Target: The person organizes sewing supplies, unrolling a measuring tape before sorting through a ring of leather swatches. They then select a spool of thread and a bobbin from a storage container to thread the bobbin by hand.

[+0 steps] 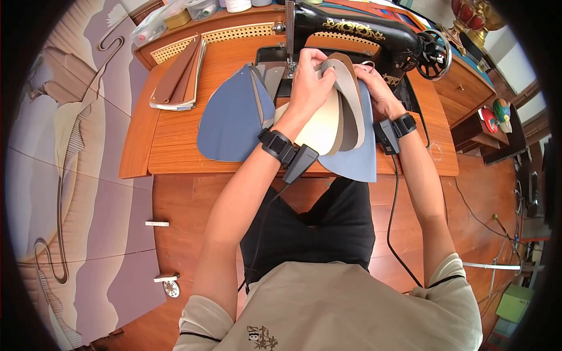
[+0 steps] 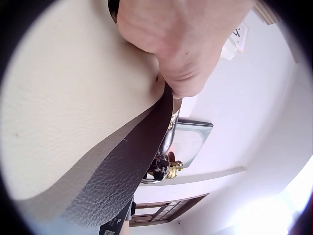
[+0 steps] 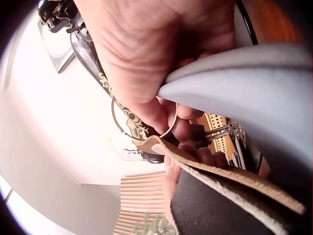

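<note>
Leather-like swatches hang in a fan between the two hands in the head view: a cream piece (image 1: 319, 126), a grey-brown piece (image 1: 350, 120) and a light blue piece (image 1: 367, 149). The left hand (image 1: 311, 88) pinches the tops of the cream and brown pieces; in the left wrist view its fingers bend over the cream piece (image 2: 73, 93) and a dark brown one (image 2: 132, 161). Gripping the narrow end of the light blue piece (image 3: 234, 88), the right hand (image 3: 161, 54) also has fingers at a metal ring (image 3: 115, 117). A darker blue swatch (image 1: 228, 123) lies left of the hands.
Behind the hands stands a black sewing machine (image 1: 357, 29) with gold decoration and a handwheel (image 1: 434, 54). Brown swatches (image 1: 180, 76) lie stacked on the wooden table (image 1: 175, 143) at left. Cables run from both wrist cameras. Boxes and thread spools line the back.
</note>
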The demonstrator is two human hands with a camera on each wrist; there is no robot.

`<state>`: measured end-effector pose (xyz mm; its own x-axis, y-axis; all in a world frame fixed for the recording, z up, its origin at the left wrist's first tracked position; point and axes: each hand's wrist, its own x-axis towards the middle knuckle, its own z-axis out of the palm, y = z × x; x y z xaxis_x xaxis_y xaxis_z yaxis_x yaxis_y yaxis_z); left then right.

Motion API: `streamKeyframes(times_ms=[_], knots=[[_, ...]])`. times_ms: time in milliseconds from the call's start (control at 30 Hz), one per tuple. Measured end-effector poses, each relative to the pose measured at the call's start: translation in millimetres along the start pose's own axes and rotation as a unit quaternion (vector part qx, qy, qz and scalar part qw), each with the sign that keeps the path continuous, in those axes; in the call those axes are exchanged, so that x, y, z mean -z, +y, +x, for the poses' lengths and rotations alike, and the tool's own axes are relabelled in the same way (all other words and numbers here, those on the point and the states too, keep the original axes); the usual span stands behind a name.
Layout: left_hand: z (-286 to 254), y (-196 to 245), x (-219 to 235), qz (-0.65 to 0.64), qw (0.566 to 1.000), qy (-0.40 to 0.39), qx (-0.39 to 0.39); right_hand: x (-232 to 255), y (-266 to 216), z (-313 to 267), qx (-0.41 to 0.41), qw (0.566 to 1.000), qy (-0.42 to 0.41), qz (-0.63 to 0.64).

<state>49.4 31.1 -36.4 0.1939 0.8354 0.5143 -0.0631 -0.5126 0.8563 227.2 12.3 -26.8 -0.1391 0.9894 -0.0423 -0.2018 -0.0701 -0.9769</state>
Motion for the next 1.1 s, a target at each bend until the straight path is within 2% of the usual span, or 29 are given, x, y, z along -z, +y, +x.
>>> streamKeyframes(times_ms=[100, 133, 200, 267, 333, 467, 600, 667, 733, 967, 1033, 1100], knots=[[0.1, -1.2, -3.0, -0.006, 0.999, 0.026, -0.024, 4.9, 2.3, 2.7, 0.008, 1.0, 0.008, -0.022], [0.2, -2.7, -3.9, -0.005, 0.998, 0.044, -0.046, 6.0, 2.4, 3.7, 0.033, 0.999, -0.019, -0.028], [-0.8, 1.2, -3.2, -0.012, 0.998, 0.045, -0.034, 4.9, 1.8, 3.9, 0.057, 0.997, -0.046, -0.034], [-1.4, 2.6, -1.7, -0.021, 0.999, 0.044, -0.021, 3.2, 1.6, 3.2, 0.058, 0.998, 0.003, -0.039], [0.2, 1.6, 0.6, -0.032, 0.999, -0.019, -0.02, 2.5, 1.0, 3.3, 0.045, 0.999, 0.019, -0.018], [0.1, -2.4, 0.6, -0.027, 0.999, -0.035, -0.023, 16.1, 8.6, 13.2, 0.013, 0.999, 0.026, 0.04], [-0.1, -3.3, -0.7, -0.013, 0.998, -0.049, -0.024, 18.4, 8.7, 13.1, 0.018, 0.999, 0.02, 0.046], [-0.5, -2.7, -1.5, -0.007, 0.998, -0.064, -0.023, 11.9, 6.8, 8.8, -0.001, 0.997, 0.064, 0.042], [-1.9, 0.6, -1.8, -0.013, 0.995, -0.097, -0.013, 14.1, 9.0, 10.4, 0.009, 0.998, 0.06, 0.028], [-2.6, 4.9, -0.4, 0.023, 0.994, -0.106, -0.018, 15.8, 9.5, 10.4, 0.018, 0.998, 0.054, -0.01], [-3.3, 9.5, 0.6, 0.03, 0.992, -0.125, 0.016, 18.3, 10.6, 11.3, 0.02, 0.999, 0.049, -0.01], [-3.4, 8.0, -0.6, 0.036, 0.991, -0.13, -0.002, 19.1, 10.5, 10.7, 0.021, 0.999, 0.043, -0.01]])
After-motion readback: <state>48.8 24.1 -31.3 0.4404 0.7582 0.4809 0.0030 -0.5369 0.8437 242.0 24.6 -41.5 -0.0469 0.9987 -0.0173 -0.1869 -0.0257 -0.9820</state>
